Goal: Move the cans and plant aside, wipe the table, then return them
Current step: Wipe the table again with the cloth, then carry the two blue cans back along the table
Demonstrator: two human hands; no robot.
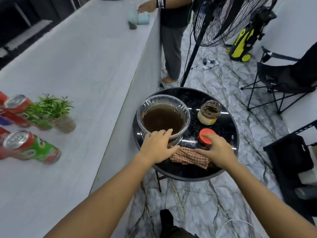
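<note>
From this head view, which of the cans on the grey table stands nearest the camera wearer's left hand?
The red and green can at the front, apart from the others. It is nearest the left hand; the rest cluster farther back beside the plant.

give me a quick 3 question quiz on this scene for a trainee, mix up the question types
1. True or false: the jar on the round black table has its lid on.
2. Multiple choice: the left hand rests on A) the rim of the glass bowl of brown liquid, B) a can, C) the plant.
3. Short answer: where do the cans and the plant stand?

Key
1. False: the jar is open; the red lid lies apart, under the right hand fingertips.
2. A.
3. On the long grey counter, left of the round table; the checkered cloth lies between the hands.
</note>
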